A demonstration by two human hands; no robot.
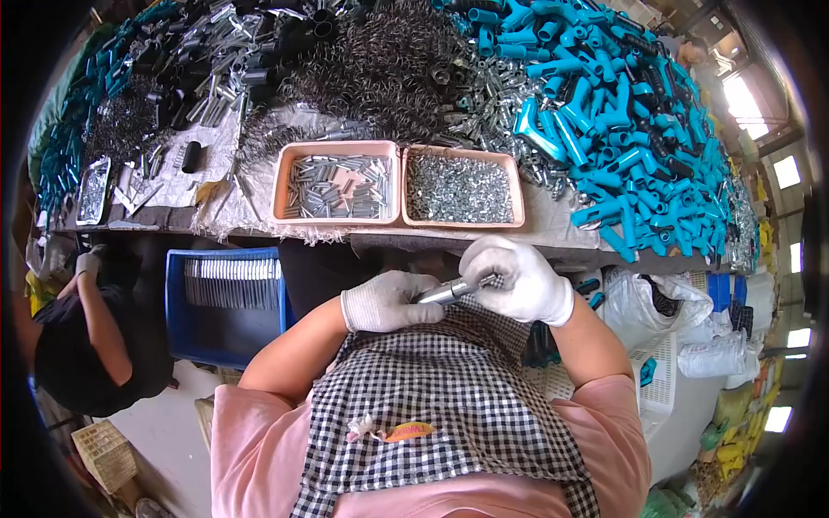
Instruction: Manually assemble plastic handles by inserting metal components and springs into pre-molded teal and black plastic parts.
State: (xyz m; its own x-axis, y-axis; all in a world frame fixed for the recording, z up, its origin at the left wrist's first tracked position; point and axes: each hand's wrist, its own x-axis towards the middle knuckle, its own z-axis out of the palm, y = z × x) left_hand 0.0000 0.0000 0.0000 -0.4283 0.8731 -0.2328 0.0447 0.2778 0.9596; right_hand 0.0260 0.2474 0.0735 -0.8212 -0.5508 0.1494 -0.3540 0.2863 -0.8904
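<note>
Both my hands wear white knit gloves and meet in front of the checked apron. My left hand (393, 302) is closed round a shiny metal tube (449, 292), which points up to the right. At the tube's far end, the fingers of my right hand (514, 281) are pinched together; whatever small part they may hold there is hidden. Just beyond my hands, on the table edge, stand two pink trays. The left pink tray (278, 186) contains short metal pins (324, 186); the right pink tray (518, 186) contains many small metal pieces (458, 186).
Dark coil springs (380, 73) and loose metal parts pile up behind the trays. A large heap of teal plastic parts (622, 129) covers the right side. Below the table at left is a blue bin (173, 302) with silvery rods. Another person (95, 319) works at far left.
</note>
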